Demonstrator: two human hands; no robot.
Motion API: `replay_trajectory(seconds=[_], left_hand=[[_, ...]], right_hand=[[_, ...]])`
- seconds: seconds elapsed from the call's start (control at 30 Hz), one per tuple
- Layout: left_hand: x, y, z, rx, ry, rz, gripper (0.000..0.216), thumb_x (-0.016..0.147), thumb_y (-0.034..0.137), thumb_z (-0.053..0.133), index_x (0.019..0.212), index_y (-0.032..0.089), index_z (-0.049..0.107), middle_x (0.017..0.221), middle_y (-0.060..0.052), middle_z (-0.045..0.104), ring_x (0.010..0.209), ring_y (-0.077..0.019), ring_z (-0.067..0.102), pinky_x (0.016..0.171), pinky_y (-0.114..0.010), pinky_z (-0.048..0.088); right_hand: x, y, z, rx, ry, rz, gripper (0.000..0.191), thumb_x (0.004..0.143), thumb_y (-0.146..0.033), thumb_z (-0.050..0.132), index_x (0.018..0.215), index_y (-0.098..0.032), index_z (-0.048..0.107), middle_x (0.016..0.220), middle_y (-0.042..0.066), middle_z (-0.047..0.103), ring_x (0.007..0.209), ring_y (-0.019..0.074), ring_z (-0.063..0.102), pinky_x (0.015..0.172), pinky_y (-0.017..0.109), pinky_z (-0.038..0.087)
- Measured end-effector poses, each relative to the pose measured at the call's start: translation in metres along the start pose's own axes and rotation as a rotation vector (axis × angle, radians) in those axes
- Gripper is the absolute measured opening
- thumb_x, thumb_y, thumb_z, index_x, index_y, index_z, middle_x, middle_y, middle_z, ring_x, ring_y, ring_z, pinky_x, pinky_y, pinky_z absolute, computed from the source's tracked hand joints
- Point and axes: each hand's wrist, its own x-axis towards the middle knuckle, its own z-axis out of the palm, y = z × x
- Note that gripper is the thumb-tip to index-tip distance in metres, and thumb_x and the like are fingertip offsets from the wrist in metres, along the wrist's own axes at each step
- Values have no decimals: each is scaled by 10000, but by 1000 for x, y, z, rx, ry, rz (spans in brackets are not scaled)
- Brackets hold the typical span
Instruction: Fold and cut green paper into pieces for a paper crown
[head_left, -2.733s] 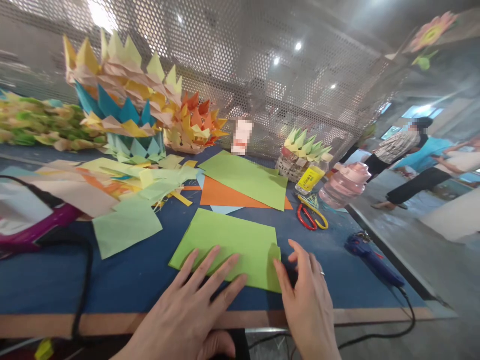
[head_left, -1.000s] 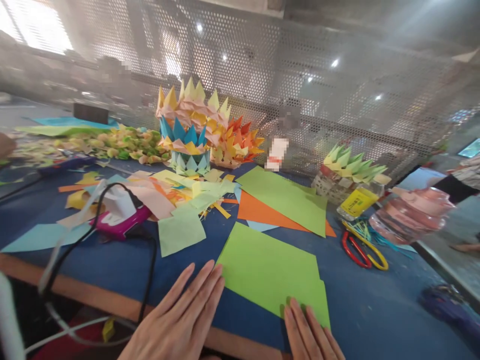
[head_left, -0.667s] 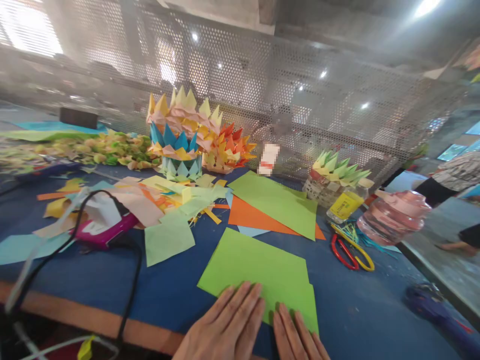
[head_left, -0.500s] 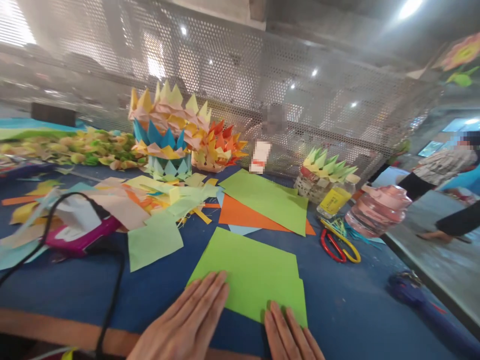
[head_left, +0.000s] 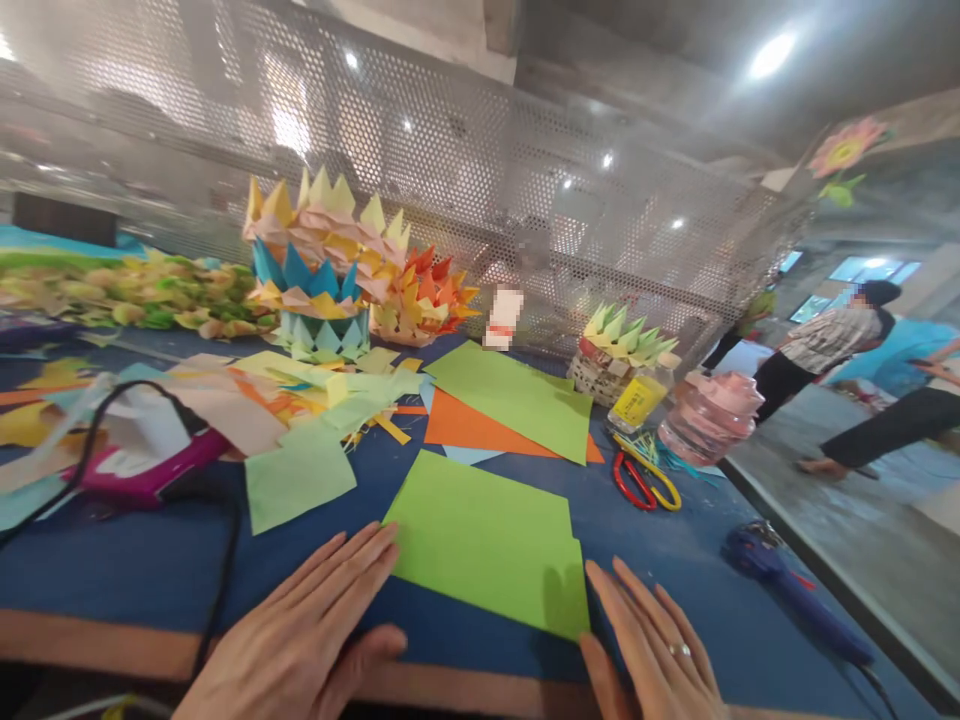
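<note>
Blue tbl (head_left: 135,560): scissors (head_left: 646,482) R of front grn sheet (head_left: 487,540), scraps (head_left: 360,403) L.

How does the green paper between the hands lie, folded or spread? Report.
The green paper lies flat; its stepped right edge suggests two layers. Folded or two sheets, I cannot tell.

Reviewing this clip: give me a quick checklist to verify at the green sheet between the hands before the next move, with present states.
1. Front green sheet resting on the table: ok.
2. Its right edge flush: not ok; the outline steps outward partway along.
3. Left hand at the sheet: ok, fingers extended, tips at its left side.
4. Right hand touching the sheet: cannot tell; it is beside the near right corner.
5. Scissors off the sheet: ok, lying beyond its far right corner.
6. Blue corded tool off the sheet: ok, lying farther right.
</note>
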Motion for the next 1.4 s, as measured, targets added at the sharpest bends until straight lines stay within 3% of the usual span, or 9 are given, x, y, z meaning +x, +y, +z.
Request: replay_trajectory(seconds=[0.17, 0.33, 0.5, 0.7, 0.87, 0.97, 1.13, 1.27, 1.4], left_hand=[[12, 2, -12, -113, 80, -202, 464, 920, 455, 487, 1315, 212, 475, 1233, -46, 661, 1066, -193, 659, 891, -270, 549], [3, 2, -16, -178, 125, -261, 402, 929, 423, 482, 1290, 249, 476, 1167, -11, 695, 994, -159, 690, 863, -219, 550], [-2, 0, -21, -186, 126, -330, 407, 929, 460, 462, 1291, 274, 474, 1168, -15, 695, 986, -174, 694, 800, -228, 578], [12, -11, -22, -274, 176, -418, 467, 903, 527, 477, 1298, 279, 451, 1173, -51, 676, 919, -210, 709, 761, -314, 599], [35, -8, -35, -348, 302, -470, 707, 829, 474, 611, 1427, 261, 299, 1379, -103, 498, 1077, -265, 627, 874, -417, 550], [42, -2, -41, -384, 295, -319, 630, 845, 291, 602, 1413, 260, 331, 1408, -85, 465, 1211, -256, 530, 1002, -422, 462], [27, 4, -29, -496, -1, 12, 559, 744, -49, 383, 1180, 248, 569, 1222, -41, 625, 1169, -186, 553, 991, -338, 460], [7, 4, -16, -586, -70, 27, 513, 740, -46, 407, 1110, 242, 616, 1139, -31, 676, 1077, -175, 604, 931, -306, 491], [4, 6, -15, -645, -50, -80, 274, 843, 83, 518, 1014, 249, 652, 1108, -24, 691, 1056, -172, 619, 909, -280, 490]], right_hand=[[66, 8, 4, 249, -245, 219, 420, 942, -391, 445, 1299, -175, 498, 1211, 106, 624, 1088, 232, 604, 880, 365, 502], [119, 19, 15, 450, -711, 220, 695, 789, -535, 637, 1354, -171, 460, 1330, 132, 519, 1246, 306, 468, 1037, 441, 376], [138, 24, 21, 491, -884, 289, 787, 610, -609, 744, 1218, -159, 525, 1109, 144, 626, 1028, 328, 581, 821, 398, 447], [132, 15, 6, 662, -731, 265, 176, 743, -326, 697, 748, -202, 572, 764, -21, 638, 723, 170, 593, 594, 236, 378], [122, 7, -30, 545, -181, 181, 74, 827, -190, 589, 759, -210, 571, 760, -9, 631, 732, 160, 573, 684, 266, 408], [106, 0, -36, 464, 42, 20, 115, 839, -105, 515, 801, -199, 568, 818, 34, 650, 815, 187, 573, 756, 305, 424], [60, -15, -19, 518, -83, 21, 246, 757, -1, 432, 778, -199, 576, 784, 33, 664, 773, 187, 595, 709, 305, 460], [37, -11, -19, 653, -223, 50, 336, 757, -4, 489, 967, -220, 639, 994, 35, 699, 929, 171, 636, 825, 283, 499], [30, 3, -22, 771, -265, 137, 125, 812, -198, 646, 913, -255, 691, 985, 31, 723, 927, 169, 666, 839, 273, 516]])
